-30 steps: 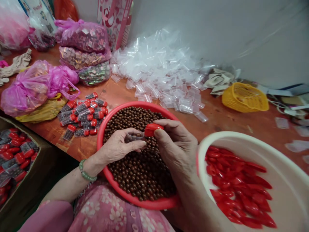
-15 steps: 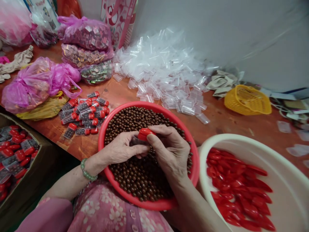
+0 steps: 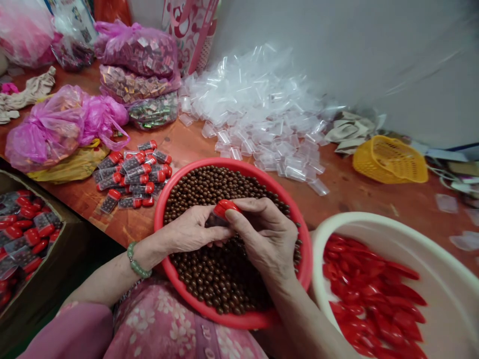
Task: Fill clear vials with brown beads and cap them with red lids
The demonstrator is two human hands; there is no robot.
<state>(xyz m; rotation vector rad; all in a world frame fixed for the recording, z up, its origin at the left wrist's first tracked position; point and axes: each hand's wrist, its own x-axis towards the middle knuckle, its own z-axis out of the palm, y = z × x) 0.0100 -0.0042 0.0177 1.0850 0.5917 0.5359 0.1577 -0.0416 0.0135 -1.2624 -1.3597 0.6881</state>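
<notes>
Over a red basin (image 3: 299, 219) full of small brown balls (image 3: 217, 279), both my hands meet. My left hand (image 3: 190, 232) is closed round a small clear tube (image 3: 212, 219), mostly hidden by its fingers. My right hand (image 3: 267, 237) pinches a red cap (image 3: 225, 207) that sits on the tube's end. To the right stands a white basin (image 3: 377, 227) holding several loose red caps (image 3: 374, 294).
A pile of capped, filled tubes (image 3: 134, 174) lies left of the red basin, more in a box (image 3: 22, 234) at the lower left. Empty clear tubes (image 3: 258, 114) are heaped behind. Pink bags (image 3: 63, 124) and a yellow basket (image 3: 389, 159) sit on the table (image 3: 359, 192).
My right hand has brought the red cap down and left onto the tube held in my left hand. Both hands have closed together over the brown balls.
</notes>
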